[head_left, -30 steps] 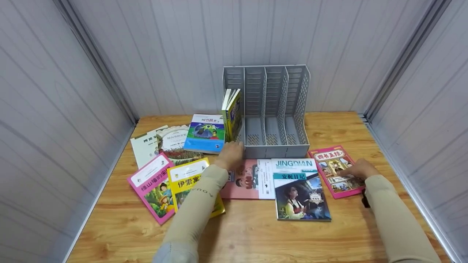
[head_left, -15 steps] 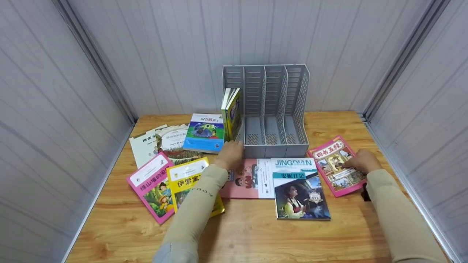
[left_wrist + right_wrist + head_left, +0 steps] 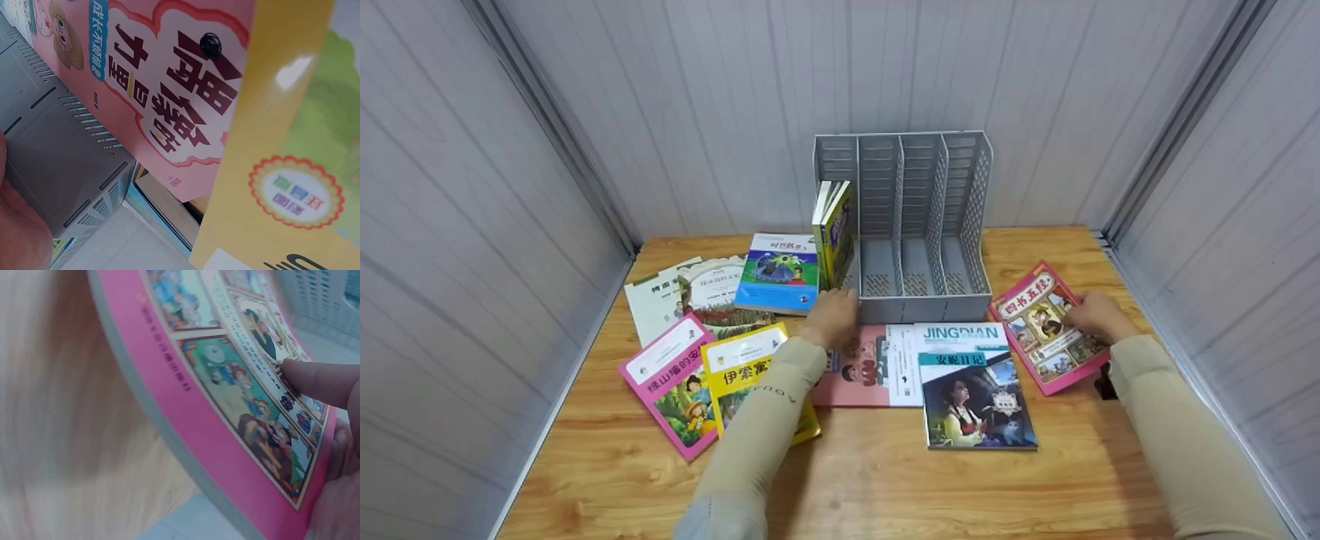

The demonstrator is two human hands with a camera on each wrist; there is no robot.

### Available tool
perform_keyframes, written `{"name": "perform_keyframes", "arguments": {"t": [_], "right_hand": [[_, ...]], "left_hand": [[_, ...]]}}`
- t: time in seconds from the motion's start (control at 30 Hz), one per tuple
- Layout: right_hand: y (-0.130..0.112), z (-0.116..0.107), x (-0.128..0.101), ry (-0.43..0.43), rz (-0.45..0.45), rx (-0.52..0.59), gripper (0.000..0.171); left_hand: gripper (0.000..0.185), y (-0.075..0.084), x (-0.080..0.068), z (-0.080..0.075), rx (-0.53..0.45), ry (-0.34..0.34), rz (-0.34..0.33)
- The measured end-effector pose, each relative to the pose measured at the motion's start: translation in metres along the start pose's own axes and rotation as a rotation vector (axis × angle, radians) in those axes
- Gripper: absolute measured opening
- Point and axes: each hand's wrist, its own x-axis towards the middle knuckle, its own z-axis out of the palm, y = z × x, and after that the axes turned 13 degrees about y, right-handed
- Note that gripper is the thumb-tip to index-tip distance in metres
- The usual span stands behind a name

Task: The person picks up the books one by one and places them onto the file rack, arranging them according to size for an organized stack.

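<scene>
Below us, the wooden desk [image 3: 885,480] carries a grey file rack [image 3: 919,225] with books scattered in front. Our right hand [image 3: 1099,315] pinches the pink book [image 3: 1039,330], thumb on the cover, lifting its right edge off the desk beside the rack. Our left hand [image 3: 831,316] rests against the rack's front left corner, seemingly with loose fingers.

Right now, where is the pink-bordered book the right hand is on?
In the head view, the pink-bordered book is at the table's right side, just right of the grey file rack, gripped by the right hand and tilted up.
</scene>
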Motion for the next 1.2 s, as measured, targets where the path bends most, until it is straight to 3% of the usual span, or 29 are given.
{"name": "perform_keyframes", "arguments": {"t": [0.1, 0.23, 0.4, 0.5, 0.63, 0.83, 1.03, 1.2], "right_hand": [[-0.007, -0.002, 0.002, 0.043, -0.032, 0.011, 0.045], [-0.014, -0.005, 0.002, 0.15, -0.098, -0.062, 0.033], [-0.022, -0.004, 0.0, 0.28, -0.105, -0.083, 0.037], [-0.026, -0.003, -0.002, 0.362, -0.121, -0.066, 0.028], [-0.032, -0.001, -0.004, 0.453, -0.151, -0.027, 0.018], [-0.043, 0.004, -0.009, 0.582, -0.135, 0.071, 0.021], [-0.055, 0.011, -0.011, 0.744, -0.184, 0.157, 0.015], [-0.065, 0.011, -0.013, 0.81, -0.221, 0.23, 0.014]], "left_hand": [[0.023, 0.0, 0.0, 0.0, -0.004, -0.011, -0.011], [0.022, 0.001, 0.0, -0.001, 0.007, 0.012, 0.001], [0.022, 0.0, 0.0, 0.0, 0.04, 0.049, 0.028], [0.021, 0.0, 0.001, 0.0, 0.04, 0.045, 0.025], [0.021, 0.001, 0.0, -0.001, 0.033, 0.036, 0.018], [0.022, 0.002, -0.001, -0.002, 0.029, 0.026, 0.013], [0.024, 0.003, -0.001, -0.003, 0.025, 0.024, 0.002], [0.026, 0.002, -0.002, -0.004, 0.014, 0.024, 0.003]]}}
